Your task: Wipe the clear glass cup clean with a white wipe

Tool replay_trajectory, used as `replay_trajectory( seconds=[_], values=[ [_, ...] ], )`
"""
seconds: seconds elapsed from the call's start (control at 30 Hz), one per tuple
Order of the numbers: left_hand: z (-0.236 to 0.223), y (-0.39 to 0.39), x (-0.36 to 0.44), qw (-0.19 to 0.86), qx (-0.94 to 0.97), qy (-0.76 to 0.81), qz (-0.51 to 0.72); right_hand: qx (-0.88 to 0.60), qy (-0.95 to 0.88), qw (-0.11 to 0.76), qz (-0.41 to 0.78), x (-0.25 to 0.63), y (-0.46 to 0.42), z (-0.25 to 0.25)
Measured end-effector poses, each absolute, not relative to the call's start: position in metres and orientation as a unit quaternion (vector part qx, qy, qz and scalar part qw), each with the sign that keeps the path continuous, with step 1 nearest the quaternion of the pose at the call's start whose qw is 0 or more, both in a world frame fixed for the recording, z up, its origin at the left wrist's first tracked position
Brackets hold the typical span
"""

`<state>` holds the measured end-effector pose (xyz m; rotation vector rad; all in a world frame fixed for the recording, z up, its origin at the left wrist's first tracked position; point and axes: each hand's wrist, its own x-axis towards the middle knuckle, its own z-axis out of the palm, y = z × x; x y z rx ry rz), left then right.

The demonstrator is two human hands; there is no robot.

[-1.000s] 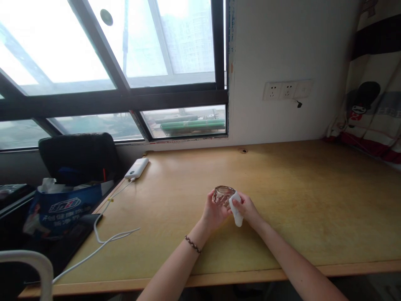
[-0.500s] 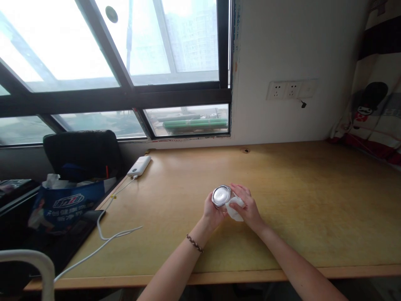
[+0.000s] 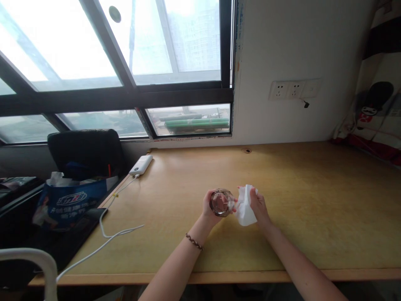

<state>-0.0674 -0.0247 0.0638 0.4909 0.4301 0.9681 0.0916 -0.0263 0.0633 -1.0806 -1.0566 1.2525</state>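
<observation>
A small clear glass cup [image 3: 221, 202] is tipped with its mouth toward me, held above the wooden desk [image 3: 313, 200]. My left hand [image 3: 209, 209] is wrapped round its left side and grips it. Just to the right, my right hand [image 3: 257, 205] pinches a crumpled white tissue [image 3: 245, 207] whose left edge touches the cup's side. A braided band circles my left wrist.
A white power bank [image 3: 141, 164] lies at the desk's far left corner, and its white cable [image 3: 109, 234] trails along the left edge. Left of the desk are a black chair [image 3: 86, 152] and a blue bag [image 3: 70, 202]. Wall sockets [image 3: 293, 89] sit above.
The tissue was pushed into the cup half a second ago; now it is out and unfolded beside it. The cup has tipped so that its empty mouth faces me.
</observation>
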Motion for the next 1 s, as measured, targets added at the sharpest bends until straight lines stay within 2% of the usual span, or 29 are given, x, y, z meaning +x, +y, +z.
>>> replay_trajectory(
  seconds=[0.13,0.33,0.6,0.77,1.0],
  values=[
    [0.065,-0.028,-0.057,0.78,0.205,0.303,0.508,-0.447,-0.506,0.544,0.498,0.089,-0.026,0.063],
    [0.064,-0.03,-0.051,0.656,0.321,0.386,0.563,-0.416,-0.56,0.526,0.487,0.084,-0.025,0.063],
    [0.06,-0.03,-0.052,0.574,0.396,0.428,0.575,-0.358,-0.746,0.482,0.288,0.081,-0.04,0.074],
    [0.056,-0.032,-0.047,0.591,0.357,0.434,0.578,-0.323,-0.792,0.47,0.219,0.082,-0.041,0.075],
    [0.069,-0.027,-0.057,0.718,0.176,0.349,0.575,-0.352,-0.734,0.509,0.28,0.083,-0.032,0.072]
  ],
)
